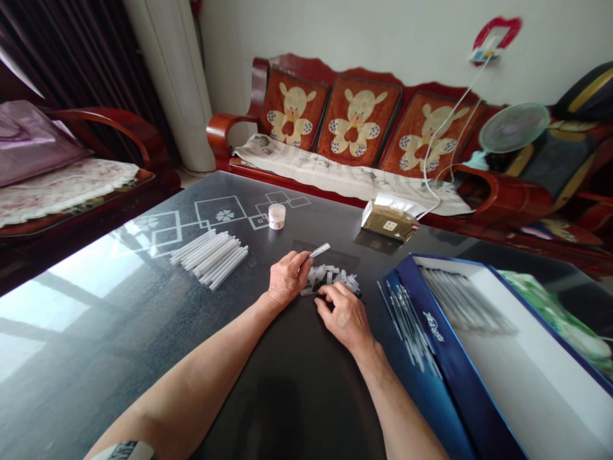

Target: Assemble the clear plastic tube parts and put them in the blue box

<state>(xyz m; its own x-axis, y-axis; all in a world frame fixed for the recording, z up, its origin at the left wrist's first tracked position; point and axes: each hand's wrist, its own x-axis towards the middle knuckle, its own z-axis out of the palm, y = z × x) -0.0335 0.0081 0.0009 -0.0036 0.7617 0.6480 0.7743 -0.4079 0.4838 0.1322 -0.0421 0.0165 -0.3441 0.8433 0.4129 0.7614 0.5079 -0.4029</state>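
Observation:
My left hand (286,278) is closed around a short white plastic tube (319,250) whose end sticks out past my fingers. My right hand (343,313) rests on the dark glass table (143,306), its fingertips pinching at a small heap of white plastic caps (330,278) that lies between both hands. What the right fingers hold, if anything, is hidden. A stack of longer white tubes (211,256) lies to the left of my left hand.
A blue and white cardboard box (479,358) with clear thin rods in it sits at my right. A small white jar (276,216) and a tan packet (389,221) stand farther back. A red wooden sofa (354,128) lines the wall.

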